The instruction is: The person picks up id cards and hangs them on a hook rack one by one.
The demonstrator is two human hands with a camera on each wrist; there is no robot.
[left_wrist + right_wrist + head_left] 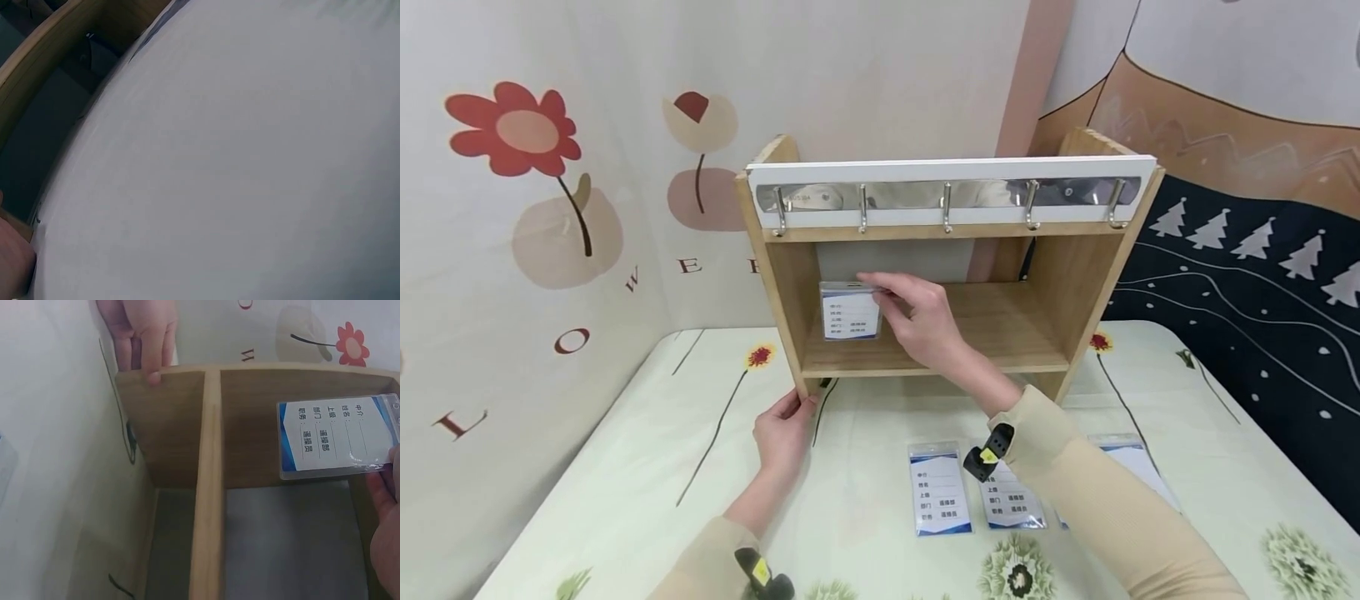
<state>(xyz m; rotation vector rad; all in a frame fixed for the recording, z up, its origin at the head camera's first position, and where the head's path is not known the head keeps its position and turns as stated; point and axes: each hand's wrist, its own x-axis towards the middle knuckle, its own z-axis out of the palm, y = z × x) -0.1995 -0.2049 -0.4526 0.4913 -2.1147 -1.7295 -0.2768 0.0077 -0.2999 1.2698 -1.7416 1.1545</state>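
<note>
My right hand (pixel 925 323) pinches the top edge of a clear badge holder (pixel 848 315) with a printed white and blue card inside. The badge hangs upright in front of the left part of the wooden shelf (pixel 1045 250), below the row of metal hooks (pixel 862 208), and is apart from them. In the right wrist view the badge (pixel 331 436) shows its printed face, the right hand (pixel 386 540) at its top end. Low on the left, my left hand (pixel 782 433) grips the bottom of the shelf's side panel (pixel 165 419). The left wrist view shows only a bit of that hand (pixel 14 262).
Several hooks sit on a white-edged rail (pixel 955 171) across the shelf's top front. On the flowered tablecloth (pixel 662 517) lie more badges: one (pixel 940 492) in full view, another (pixel 1013 500) and a third (pixel 1138 467) partly behind the right arm. A printed curtain (pixel 865 75) hangs behind.
</note>
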